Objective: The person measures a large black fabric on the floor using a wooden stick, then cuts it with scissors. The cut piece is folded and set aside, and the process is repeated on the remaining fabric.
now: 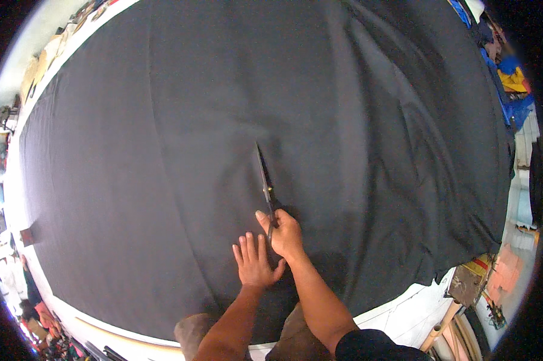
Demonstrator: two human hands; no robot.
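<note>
A wide sheet of black fabric covers most of the table in front of me. In my right hand is a pair of dark-handled scissors, gripped by the handles. Their blades point away from me over the middle of the cloth and look close together. My left hand lies flat on the fabric just left of the scissor handles, fingers spread and holding nothing. Part of the handles is hidden by my right fingers.
Loose folds ripple across the fabric's right side. The white table edge shows at the near right, with rolled tubes beside it. A small dark block sits at the left edge. Blue and yellow cloths lie at the far right.
</note>
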